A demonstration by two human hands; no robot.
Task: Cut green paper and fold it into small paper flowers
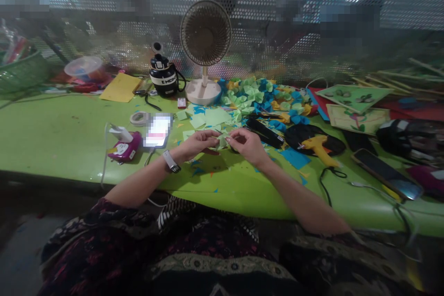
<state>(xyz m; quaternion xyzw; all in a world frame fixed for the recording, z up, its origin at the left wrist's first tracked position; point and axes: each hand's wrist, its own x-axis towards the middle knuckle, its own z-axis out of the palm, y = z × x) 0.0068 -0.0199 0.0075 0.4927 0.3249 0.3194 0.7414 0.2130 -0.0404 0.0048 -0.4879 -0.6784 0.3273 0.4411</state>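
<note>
My left hand point(198, 142) and my right hand point(245, 143) meet over the green table point(62, 134), each pinching one side of a small light green folded paper piece point(222, 141). A watch sits on my left wrist. Just beyond my hands lie several light green paper squares point(213, 116) and scattered paper scraps. Behind those lies a heap of folded green, blue and yellow paper pieces point(263, 95).
A small desk fan point(205, 51) and a black mug point(163, 77) stand at the back. A phone point(158, 130), a tape roll point(139, 118) and a pink box point(125, 147) lie left. A yellow glue gun point(317, 146), another phone point(386, 173) and cables lie right.
</note>
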